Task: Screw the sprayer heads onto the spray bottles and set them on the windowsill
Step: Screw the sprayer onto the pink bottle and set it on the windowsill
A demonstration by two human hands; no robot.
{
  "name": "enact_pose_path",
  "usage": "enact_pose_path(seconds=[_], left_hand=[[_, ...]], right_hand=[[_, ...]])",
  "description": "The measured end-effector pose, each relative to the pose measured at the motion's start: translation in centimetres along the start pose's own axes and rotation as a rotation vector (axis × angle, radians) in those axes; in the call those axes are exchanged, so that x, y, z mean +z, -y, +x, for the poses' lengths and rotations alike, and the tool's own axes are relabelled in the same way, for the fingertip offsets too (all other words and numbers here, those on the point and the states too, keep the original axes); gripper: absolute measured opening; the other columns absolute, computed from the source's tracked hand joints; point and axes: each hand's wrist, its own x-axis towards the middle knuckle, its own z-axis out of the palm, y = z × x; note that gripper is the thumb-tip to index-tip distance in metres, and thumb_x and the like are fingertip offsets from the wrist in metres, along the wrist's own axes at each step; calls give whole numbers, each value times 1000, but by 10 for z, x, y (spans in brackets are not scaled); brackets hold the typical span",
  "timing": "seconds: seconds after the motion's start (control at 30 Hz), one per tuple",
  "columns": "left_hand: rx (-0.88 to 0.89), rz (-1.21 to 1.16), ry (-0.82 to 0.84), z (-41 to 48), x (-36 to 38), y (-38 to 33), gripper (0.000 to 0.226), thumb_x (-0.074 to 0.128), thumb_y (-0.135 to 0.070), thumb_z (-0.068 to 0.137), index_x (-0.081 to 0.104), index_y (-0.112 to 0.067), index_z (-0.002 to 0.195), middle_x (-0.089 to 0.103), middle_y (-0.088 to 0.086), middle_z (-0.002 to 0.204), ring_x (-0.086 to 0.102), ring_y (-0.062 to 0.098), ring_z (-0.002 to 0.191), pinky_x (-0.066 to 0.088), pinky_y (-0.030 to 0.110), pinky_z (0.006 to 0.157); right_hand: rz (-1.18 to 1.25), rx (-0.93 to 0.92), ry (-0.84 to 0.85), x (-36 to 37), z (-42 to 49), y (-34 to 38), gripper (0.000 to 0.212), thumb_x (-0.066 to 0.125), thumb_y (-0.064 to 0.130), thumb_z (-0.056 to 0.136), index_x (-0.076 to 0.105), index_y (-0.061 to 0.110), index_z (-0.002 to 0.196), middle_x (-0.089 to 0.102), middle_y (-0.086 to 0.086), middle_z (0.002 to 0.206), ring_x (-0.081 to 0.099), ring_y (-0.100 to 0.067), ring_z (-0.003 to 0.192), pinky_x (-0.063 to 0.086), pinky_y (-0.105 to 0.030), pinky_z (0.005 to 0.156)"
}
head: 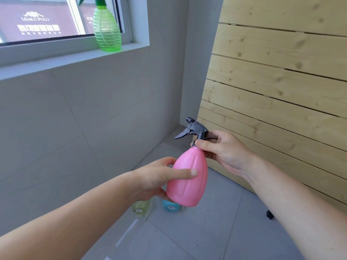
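One green bottle (107, 28) already stands on the windowsill (56, 59), sprayer fitted. The left hand (159, 179) grips the pink bottle (187, 181) in mid-air over the floor while the right hand (223, 149) pinches the collar of its black sprayer head (195, 129), probably tightening it. Two more bottles (170, 206) wait below, partly hidden.

2 bare forearms, no sleeves visible; left hand (157, 177), right hand (223, 152) ungloved, nails short.

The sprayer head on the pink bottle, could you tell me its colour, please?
Black, seen in the head view: the sprayer head tops the pink bottle.
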Motion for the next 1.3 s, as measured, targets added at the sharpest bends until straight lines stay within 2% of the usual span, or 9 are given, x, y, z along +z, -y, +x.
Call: enact_pose_path(seconds=[0.17,0.27,0.43,0.57,0.73,0.93,1.03,1.17,1.3], left_hand=[[-94,-121,93,-1,0,-3,65,78,-35,69,66,-19,130,70,9,133,67,31,121,54,57,99],[-56,-146,147,-1,-3,-3,50,72,-27,75,67,-16,123,73,9,120,68,30,108,52,59,100],[-37,-75,87,-1,3,-3,85,91,-49,55,63,-22,131,72,6,128,72,23,103,62,41,79],[-18,-84,62,2,13,-3,74,87,-57,56,71,-30,123,78,-1,119,75,20,99,60,38,78],[-24,-126,115,4,12,-1,71,81,-34,63,68,-17,131,66,16,139,68,30,112,52,45,94],[2,-21,63,5,14,-1,83,92,-43,51,69,-16,126,76,10,125,73,22,99,59,34,76],[13,-38,66,5,14,-2,88,91,-51,52,64,-22,131,76,7,123,72,24,99,58,37,80],[-24,-158,108,3,14,-4,96,90,-49,57,54,-18,140,69,15,136,74,34,113,64,47,80],[-14,-251,196,1,10,-4,80,89,-39,64,60,-11,132,77,15,119,78,32,95,65,45,70]], right_hand=[[-54,-22,-16,7,-2,0,28,75,5,82,68,-2,109,74,-24,106,71,-21,87,56,-33,80],[-35,-35,-45,8,-3,2,23,75,6,83,69,3,105,74,-22,106,72,-19,85,56,-29,78],[49,-19,-63,8,-3,5,12,74,6,83,72,11,93,72,-19,101,70,-20,85,56,-34,80],[32,-29,-61,10,-4,6,11,75,6,82,73,11,91,73,-18,100,70,-22,85,57,-35,81],[52,-29,-84,6,-6,8,12,73,4,84,72,12,93,71,-20,101,68,-26,89,53,-43,88],[76,3,-73,5,-7,7,15,71,2,85,71,9,98,68,-20,102,65,-28,91,52,-45,90],[105,-7,-74,6,-6,8,13,71,4,85,71,9,97,67,-21,101,63,-29,90,52,-45,88],[107,-16,-55,10,-7,6,11,70,4,86,70,8,96,67,-22,100,64,-30,90,55,-41,84],[137,-14,-71,10,-5,6,9,70,4,86,70,9,94,68,-19,96,64,-30,90,54,-41,82]])
